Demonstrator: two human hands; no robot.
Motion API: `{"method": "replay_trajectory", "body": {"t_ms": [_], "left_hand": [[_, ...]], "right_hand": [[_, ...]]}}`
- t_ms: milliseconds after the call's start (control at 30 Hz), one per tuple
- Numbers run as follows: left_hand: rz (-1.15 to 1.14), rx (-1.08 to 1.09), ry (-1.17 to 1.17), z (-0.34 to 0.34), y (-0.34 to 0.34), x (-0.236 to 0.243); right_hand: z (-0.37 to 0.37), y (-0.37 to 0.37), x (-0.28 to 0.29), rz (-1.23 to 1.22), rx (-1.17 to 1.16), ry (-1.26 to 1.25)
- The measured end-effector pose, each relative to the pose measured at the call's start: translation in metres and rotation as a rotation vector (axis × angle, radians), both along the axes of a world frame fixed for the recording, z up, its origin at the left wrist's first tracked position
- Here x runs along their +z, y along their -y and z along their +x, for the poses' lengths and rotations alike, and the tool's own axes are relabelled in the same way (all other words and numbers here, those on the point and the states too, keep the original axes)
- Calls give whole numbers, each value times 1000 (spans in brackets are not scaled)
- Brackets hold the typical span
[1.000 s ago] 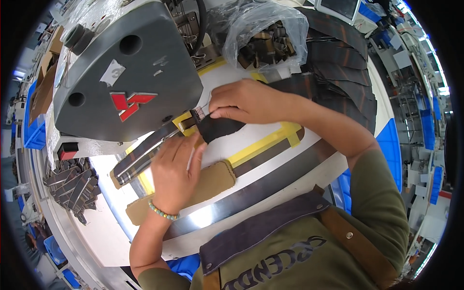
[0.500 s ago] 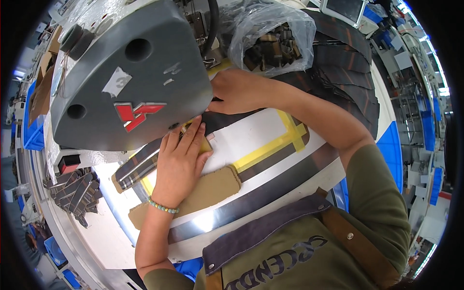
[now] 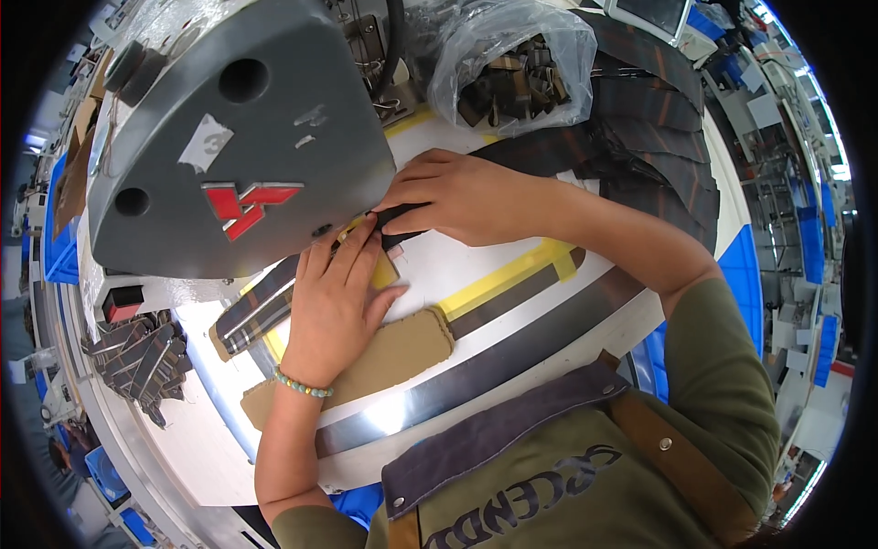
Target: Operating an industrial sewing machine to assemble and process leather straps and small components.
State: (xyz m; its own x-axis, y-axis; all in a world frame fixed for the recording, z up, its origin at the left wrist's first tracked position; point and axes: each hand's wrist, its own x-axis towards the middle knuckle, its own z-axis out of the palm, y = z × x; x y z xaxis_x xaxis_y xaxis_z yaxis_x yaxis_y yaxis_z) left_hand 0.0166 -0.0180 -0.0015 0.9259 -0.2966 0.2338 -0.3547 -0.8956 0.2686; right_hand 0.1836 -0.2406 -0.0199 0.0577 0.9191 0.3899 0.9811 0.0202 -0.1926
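Observation:
My left hand (image 3: 331, 306) lies flat with fingers stretched toward the underside of a grey sewing machine head (image 3: 265, 160). Beneath and beside it runs a plaid fabric strip (image 3: 259, 316). Bent fingers of my right hand (image 3: 471, 197) close on a dark fabric piece (image 3: 401, 240), close to the left fingertips; its far part reaches toward a fan of dark striped panels (image 3: 654, 146). A tan pad with a wavy edge (image 3: 398, 352) sits under my left wrist. The machine head hides the needle area.
Yellow tape (image 3: 498, 285) marks the white work surface. Behind my right hand stands a clear plastic bag (image 3: 457, 82) with small plaid pieces. Loose plaid strips (image 3: 142, 366) lie at the left. A screen (image 3: 651, 16) is at the far right, a blue bin (image 3: 739, 284) beside the table.
My right hand has drawn out from beside the machine head and moved slightly right and nearer, its fingers now in sight. My left hand stays nearly in place. The whole view has shifted a little.

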Motion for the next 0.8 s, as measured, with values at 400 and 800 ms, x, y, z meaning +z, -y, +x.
{"method": "replay_trajectory", "body": {"t_ms": [400, 800], "left_hand": [[-169, 25, -92, 2, -14, 0], [-42, 25, -96, 3, -13, 0]], "right_hand": [[7, -2, -12, -6, 69, -132], [3, 14, 0, -28, 22, -40]]}}
